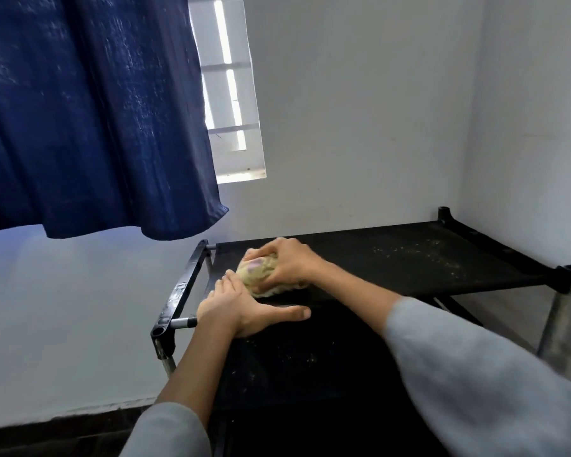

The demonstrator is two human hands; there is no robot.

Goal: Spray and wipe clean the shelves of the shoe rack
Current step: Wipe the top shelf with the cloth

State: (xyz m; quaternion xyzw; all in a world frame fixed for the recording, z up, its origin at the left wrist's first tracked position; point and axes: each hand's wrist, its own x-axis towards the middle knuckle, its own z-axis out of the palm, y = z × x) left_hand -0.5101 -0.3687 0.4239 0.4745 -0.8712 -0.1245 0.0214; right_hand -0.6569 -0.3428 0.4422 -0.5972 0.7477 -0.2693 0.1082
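The shoe rack's top shelf point(409, 255) is black fabric on a black frame, speckled with pale dust toward the right. My right hand point(287, 262) grips a bunched yellowish cloth point(256, 272) with a purple mark and presses it onto the shelf near the left end. My left hand point(241, 308) lies flat on the shelf's front edge beside the cloth, fingers straight and thumb stretched to the right. No spray bottle is in view.
The rack stands in a corner, with white walls behind and to the right. Its left frame bar point(182, 288) and metal legs point(554, 318) show. A dark blue curtain point(89, 110) hangs at upper left beside a window point(231, 90). Dark floor lies below.
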